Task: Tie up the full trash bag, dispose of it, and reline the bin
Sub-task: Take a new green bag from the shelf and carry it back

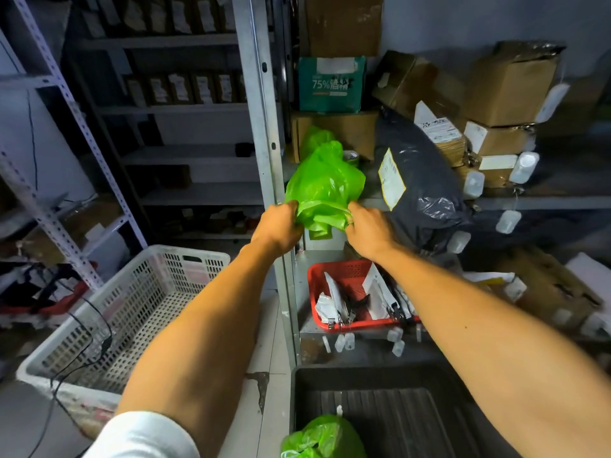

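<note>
Where both arms reach forward, each hand (279, 226) (368, 229) pinches crinkly green plastic (325, 186).

Shelf upright (264, 133) left, grey parcel (423, 180) right; narrow gap between

- Your green bag (325, 183): thin glossy plastic, crinkled.
- Crate (132, 292): matt white perforated plastic.
- Upright (261, 127): dull grey metal.
- Boxes (509, 87): rough cardboard w/ paper labels.
</note>
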